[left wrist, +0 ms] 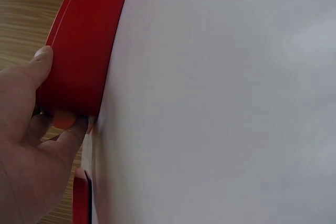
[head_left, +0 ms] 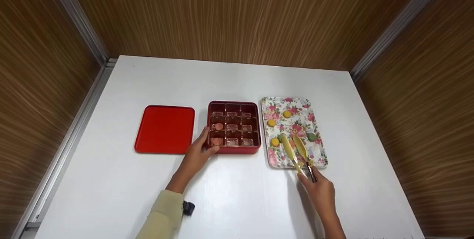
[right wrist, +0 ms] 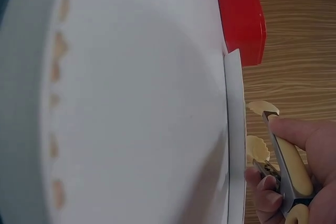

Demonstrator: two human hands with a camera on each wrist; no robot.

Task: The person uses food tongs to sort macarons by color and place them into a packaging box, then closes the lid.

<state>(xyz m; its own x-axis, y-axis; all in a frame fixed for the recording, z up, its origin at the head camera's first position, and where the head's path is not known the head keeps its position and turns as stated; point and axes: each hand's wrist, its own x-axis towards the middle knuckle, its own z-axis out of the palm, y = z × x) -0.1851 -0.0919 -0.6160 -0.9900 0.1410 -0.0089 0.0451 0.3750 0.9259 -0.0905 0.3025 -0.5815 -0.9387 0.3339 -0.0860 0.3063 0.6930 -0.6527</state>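
brown wood-grain walls (head_left: 229, 16) on three sides | grey metal strips (head_left: 398, 24) at corners | white table (head_left: 237, 81)

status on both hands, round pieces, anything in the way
Left hand gripping red box, near left corner. Right hand holding tongs, tips either side of orange piece on floral tray. Two pieces in box. No obstacle seen between tray and box.

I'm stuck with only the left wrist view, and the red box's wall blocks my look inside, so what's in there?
Observer: Two pinkish-brown round pieces sit in the left column of the red box, in the middle and near compartments.
Operator: What's happening off to the right?
Observer: The right hand holds tongs reaching over a floral tray.
Operator: Are the ends closed?
Observer: No, they're apart, with an orange-pink piece showing between them.
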